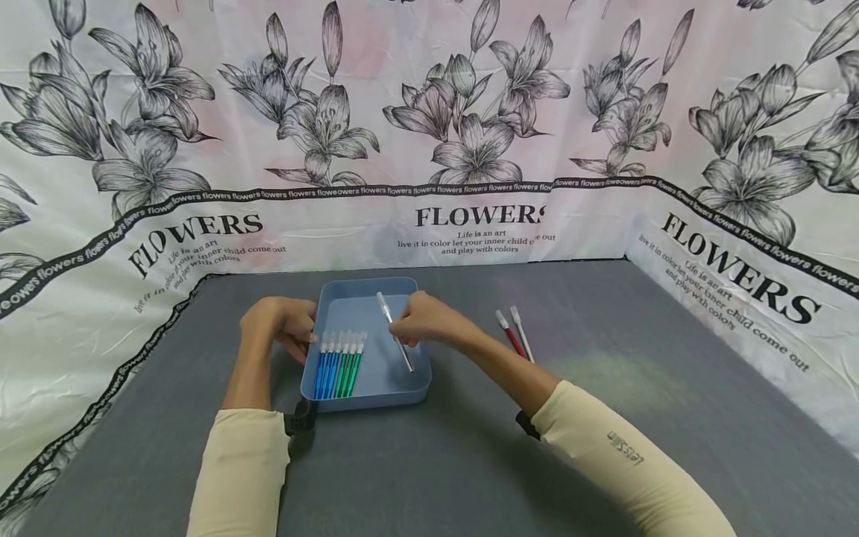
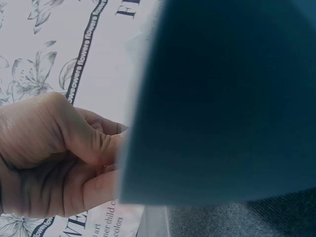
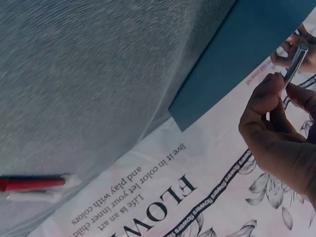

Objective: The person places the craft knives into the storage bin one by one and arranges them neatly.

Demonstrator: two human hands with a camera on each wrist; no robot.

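A blue-grey tray (image 1: 376, 389) lies on the table with several blue pens (image 1: 326, 373) and green pens (image 1: 349, 373) side by side in its near left part. My left hand (image 1: 285, 324) grips the tray's left side; in the left wrist view the tray wall hides the fingertips of that hand (image 2: 74, 158). Over the tray's right half, my right hand (image 1: 426, 321) pinches a white pen (image 1: 407, 358) with a clear cap. The right wrist view shows the same pen (image 3: 296, 64) between thumb and fingers of the right hand (image 3: 281, 133).
To the right of the tray, a red pen (image 1: 511, 334) and another white pen (image 1: 522, 333) lie on the grey table (image 1: 416, 470), partly behind my right forearm. A white floral curtain (image 1: 403, 149) stands around the table's back and sides.
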